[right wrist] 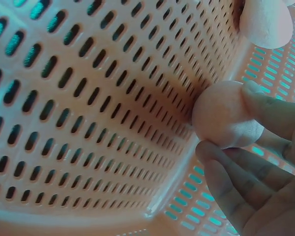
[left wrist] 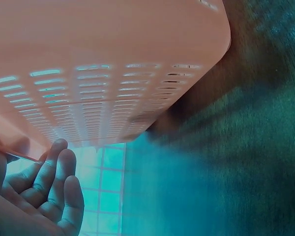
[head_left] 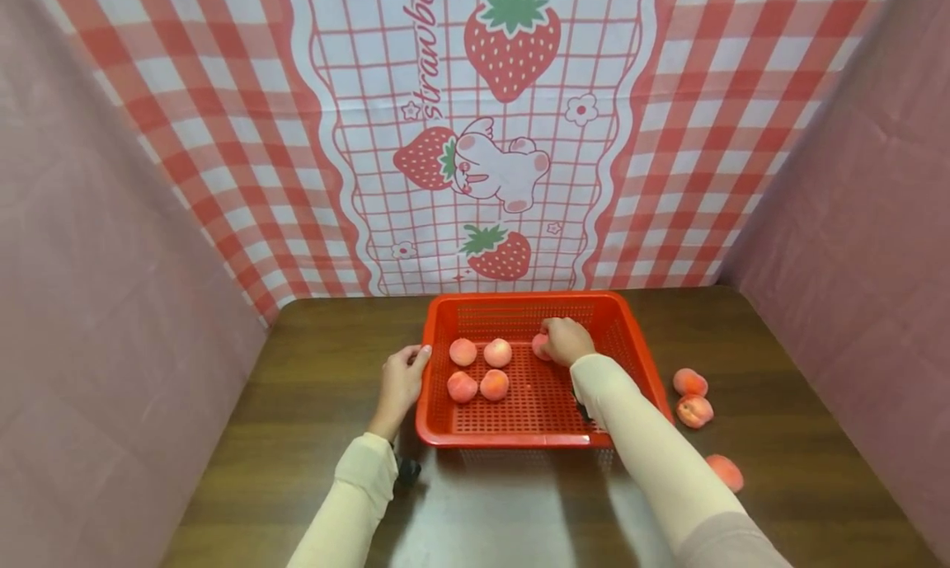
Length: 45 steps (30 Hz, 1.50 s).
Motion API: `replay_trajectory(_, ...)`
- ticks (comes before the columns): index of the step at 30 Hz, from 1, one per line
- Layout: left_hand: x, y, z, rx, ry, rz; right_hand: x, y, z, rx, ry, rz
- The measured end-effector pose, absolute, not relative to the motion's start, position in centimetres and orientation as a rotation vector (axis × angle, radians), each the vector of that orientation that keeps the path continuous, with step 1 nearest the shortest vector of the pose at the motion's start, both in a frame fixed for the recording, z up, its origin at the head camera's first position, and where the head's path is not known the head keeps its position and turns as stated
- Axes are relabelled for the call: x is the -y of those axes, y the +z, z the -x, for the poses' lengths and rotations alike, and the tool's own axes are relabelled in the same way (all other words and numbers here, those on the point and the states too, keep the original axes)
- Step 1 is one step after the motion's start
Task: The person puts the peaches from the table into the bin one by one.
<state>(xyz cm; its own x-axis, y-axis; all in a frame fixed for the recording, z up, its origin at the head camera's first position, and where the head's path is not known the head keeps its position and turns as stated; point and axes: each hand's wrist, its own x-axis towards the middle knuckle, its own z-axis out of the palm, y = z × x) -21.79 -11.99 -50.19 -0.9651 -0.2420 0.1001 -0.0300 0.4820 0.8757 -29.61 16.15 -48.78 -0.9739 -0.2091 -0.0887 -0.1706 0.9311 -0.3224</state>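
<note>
A red perforated plastic basket point(head_left: 512, 441) stands on the table. Inside its left half, several peaches point(head_left: 463, 352) sit in two short rows. My right hand point(head_left: 568, 342) reaches into the basket and holds another peach point(right wrist: 225, 115) between thumb and fingers, down by the basket's floor and close to a side wall. At the basket's left side, my left hand point(head_left: 402, 380) grips the rim, its thumb at the top edge. Its fingers point(left wrist: 64, 164) extend under the rim, outside the slotted wall, in the left wrist view.
To the right of the basket, two peaches point(head_left: 693, 410) lie touching on the wooden table point(head_left: 319, 395). A third peach point(head_left: 725, 472) is nearer, partly behind the right sleeve. A strawberry-print cloth point(head_left: 482, 222) hangs behind, with pink cloth walls on both sides.
</note>
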Motion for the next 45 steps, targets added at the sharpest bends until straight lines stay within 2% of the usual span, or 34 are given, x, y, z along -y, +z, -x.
replay_trajectory(45,12.12,-50.01,21.82,2.533,-1.481,-0.256,-15.27,-48.4,29.96,-2.957,-0.358,0.337)
